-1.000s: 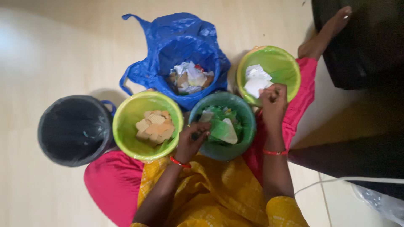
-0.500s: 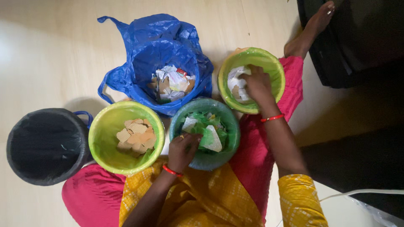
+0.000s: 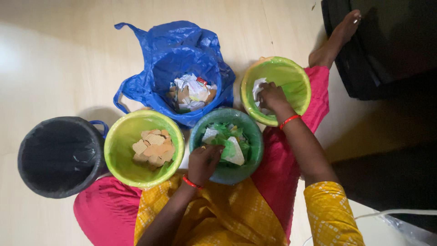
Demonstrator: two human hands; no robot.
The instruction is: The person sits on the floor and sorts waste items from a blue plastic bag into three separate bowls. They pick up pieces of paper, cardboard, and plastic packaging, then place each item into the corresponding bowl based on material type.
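Observation:
My left hand (image 3: 205, 161) sits at the near rim of a teal bin (image 3: 256, 152), fingers curled over the edge and touching the green and white scraps (image 3: 230, 146) inside. My right hand (image 3: 271, 97) reaches into a lime-green bin (image 3: 304, 84) to the right. Its fingers are closed down on white paper pieces (image 3: 258, 85) by the bin's left wall. Both wrists carry red bangles.
A second lime-green bin (image 3: 114, 155) holds brown cardboard pieces (image 3: 152, 148). A blue plastic bag (image 3: 182, 50) with mixed paper scraps lies behind the bins. A black-lined bin (image 3: 59, 155) stands at the left. Dark furniture (image 3: 387, 45) and my foot (image 3: 334, 41) are at the right.
My right hand went from the lime-green bin's near rim into the bin, then drew back to its left side. The left hand stayed at the teal bin. The view shifted slightly.

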